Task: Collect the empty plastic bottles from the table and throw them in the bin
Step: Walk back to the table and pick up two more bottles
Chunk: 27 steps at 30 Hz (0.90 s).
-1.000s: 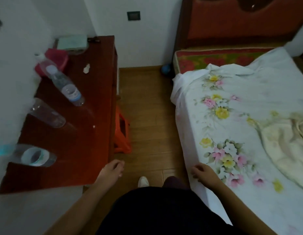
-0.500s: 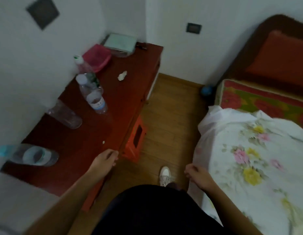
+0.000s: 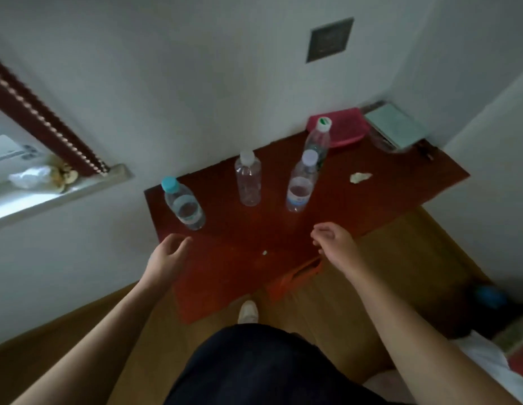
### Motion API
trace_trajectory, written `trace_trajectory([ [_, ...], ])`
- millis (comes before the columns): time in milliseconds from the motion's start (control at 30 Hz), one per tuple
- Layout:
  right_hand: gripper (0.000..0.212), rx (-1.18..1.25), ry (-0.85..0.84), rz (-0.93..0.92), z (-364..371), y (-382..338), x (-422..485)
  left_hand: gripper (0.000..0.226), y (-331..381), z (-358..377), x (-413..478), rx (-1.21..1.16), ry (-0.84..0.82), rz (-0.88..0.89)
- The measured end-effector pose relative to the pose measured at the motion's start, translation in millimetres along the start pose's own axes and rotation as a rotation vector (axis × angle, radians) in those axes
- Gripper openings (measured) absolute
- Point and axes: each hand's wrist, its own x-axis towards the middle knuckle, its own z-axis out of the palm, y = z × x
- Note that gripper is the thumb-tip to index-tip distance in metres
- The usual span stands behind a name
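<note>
Several clear plastic bottles stand upright on a dark red wooden table (image 3: 283, 238). A bottle with a blue cap (image 3: 183, 203) is at the left. A plain white-capped bottle (image 3: 248, 179) stands in the middle. To its right is a white-capped bottle with a blue label (image 3: 301, 182), and behind that a taller bottle with a green-marked cap (image 3: 318, 141). My left hand (image 3: 166, 257) hovers at the table's near left edge, just below the blue-capped bottle, fingers loosely curled and holding nothing. My right hand (image 3: 334, 244) hangs over the near right edge, fingers apart, holding nothing. No bin is in view.
A pink pouch (image 3: 343, 128) and a pale green box (image 3: 396, 130) lie at the table's far right corner, with a crumpled paper scrap (image 3: 360, 177) nearby. An orange stool (image 3: 295, 277) sits under the table's near edge. A window sill (image 3: 58, 191) is at the left, wooden floor below.
The view has swung left to face the table squarely. Both hands have come up from my sides toward the table's near edge. The bed has almost left the frame.
</note>
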Motion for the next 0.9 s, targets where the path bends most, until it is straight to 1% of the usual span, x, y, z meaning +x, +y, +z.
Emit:
trace_trajectory([
  [67, 0.035, -0.032, 0.022, -0.052, 9.9, -26.6, 13.9, 0.045, 2.8, -8.8, 10.1, -0.048, 0.055, -0.018],
  [167, 0.051, -0.062, 0.127, -0.088, 20.6, -56.7, 30.0, 0.069, 12.2, -14.1, 23.8, -0.109, 0.118, -0.039],
  [233, 0.061, -0.102, 0.176, -0.070, 25.2, -66.0, 40.5, 0.085, 16.1, -11.1, 34.6, -0.138, 0.103, -0.020],
  [333, 0.080, -0.137, 0.235, -0.013, 30.8, -69.0, 55.5, 0.091, 21.4, -4.5, 48.8, -0.160, 0.066, 0.030],
  [433, 0.098, -0.122, 0.305, -0.004, 34.4, -67.2, 69.0, 0.100, 20.2, -0.9, 66.7, -0.134, 0.092, 0.051],
  [533, 0.104, -0.079, 0.362, -0.043, 35.9, -71.4, 79.3, 0.091, 24.5, 0.9, 77.4, -0.186, 0.124, 0.029],
  [633, 0.104, -0.044, 0.420, -0.064, 35.4, -77.4, 93.3, 0.074, 34.5, 5.8, 79.5, -0.233, 0.181, 0.020],
  [733, 0.093, -0.019, 0.457, -0.079, 30.7, -80.6, 111.4, 0.064, 40.6, 11.1, 75.5, -0.260, 0.225, 0.007],
  [800, 0.080, -0.030, 0.439, -0.103, 25.0, -81.8, 121.3, 0.063, 43.3, 16.4, 68.1, -0.299, 0.251, 0.007],
  [900, 0.048, -0.072, 0.371, -0.168, 14.4, -73.4, 129.5, 0.060, 50.1, 28.5, 47.2, -0.315, 0.306, 0.005],
])
